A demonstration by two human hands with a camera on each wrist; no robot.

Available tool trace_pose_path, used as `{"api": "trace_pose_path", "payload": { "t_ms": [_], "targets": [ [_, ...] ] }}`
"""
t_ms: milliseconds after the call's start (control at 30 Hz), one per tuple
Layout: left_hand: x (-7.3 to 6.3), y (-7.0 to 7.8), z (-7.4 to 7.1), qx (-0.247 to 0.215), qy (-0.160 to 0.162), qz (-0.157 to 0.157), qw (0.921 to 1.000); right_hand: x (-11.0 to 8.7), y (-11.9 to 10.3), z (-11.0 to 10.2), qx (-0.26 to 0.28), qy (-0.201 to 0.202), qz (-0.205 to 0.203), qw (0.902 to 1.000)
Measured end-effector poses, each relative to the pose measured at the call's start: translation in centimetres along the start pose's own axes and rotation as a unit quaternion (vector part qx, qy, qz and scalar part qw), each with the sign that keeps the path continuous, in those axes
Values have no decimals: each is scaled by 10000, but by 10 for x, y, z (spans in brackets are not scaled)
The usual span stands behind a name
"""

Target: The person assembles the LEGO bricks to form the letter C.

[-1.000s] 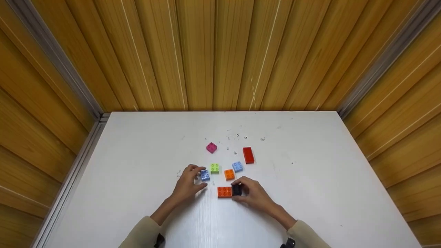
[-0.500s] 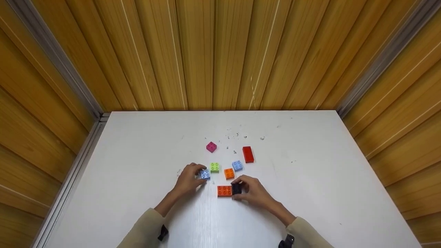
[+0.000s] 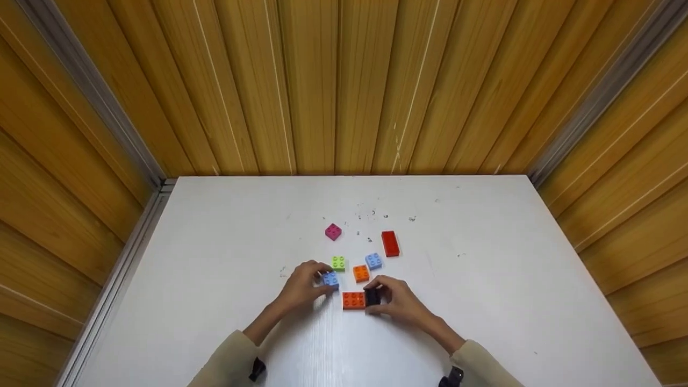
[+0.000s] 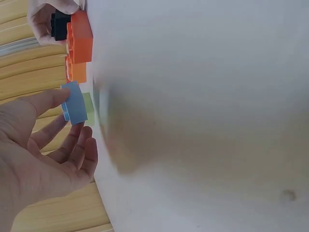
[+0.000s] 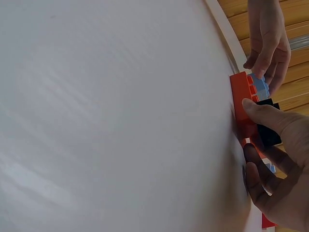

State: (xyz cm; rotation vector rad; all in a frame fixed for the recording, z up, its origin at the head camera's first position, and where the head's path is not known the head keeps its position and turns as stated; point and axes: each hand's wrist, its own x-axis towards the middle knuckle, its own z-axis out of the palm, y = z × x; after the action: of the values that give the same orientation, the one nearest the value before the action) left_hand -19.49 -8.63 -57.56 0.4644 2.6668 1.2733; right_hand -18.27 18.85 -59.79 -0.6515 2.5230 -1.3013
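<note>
In the head view my left hand pinches a blue four-stud brick between thumb and fingers. The left wrist view shows that blue brick raised off the table. My right hand grips a black brick, which sits on the right end of a long orange-red brick. In the right wrist view the thumb presses on the side of the orange-red brick and the black brick. The fingers partly hide the black brick.
Just beyond the hands lie a lime green brick, an orange brick and a light blue brick. Farther back are a magenta brick and a long red brick. Wood-panelled walls border the white table.
My left fingers have closed on the blue brick and carried it right and nearer to the orange-red brick. The right hand stays in place with the black brick.
</note>
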Motion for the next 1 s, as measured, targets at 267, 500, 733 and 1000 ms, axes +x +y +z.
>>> {"api": "trace_pose_path", "payload": {
  "t_ms": [267,500,733,1000],
  "targets": [
    [-2,9,3,-140,-309,720,9968,2,-1,1,96,2,-20,10000],
    [-6,11,4,-308,-397,1045,9933,1,-2,2,55,-5,67,10000],
    [-3,10,12,-232,-668,911,9933,4,-3,0,-30,46,106,9999],
    [-2,11,8,0,-939,777,9925,3,-1,3,16,38,66,10000]
  ]
}}
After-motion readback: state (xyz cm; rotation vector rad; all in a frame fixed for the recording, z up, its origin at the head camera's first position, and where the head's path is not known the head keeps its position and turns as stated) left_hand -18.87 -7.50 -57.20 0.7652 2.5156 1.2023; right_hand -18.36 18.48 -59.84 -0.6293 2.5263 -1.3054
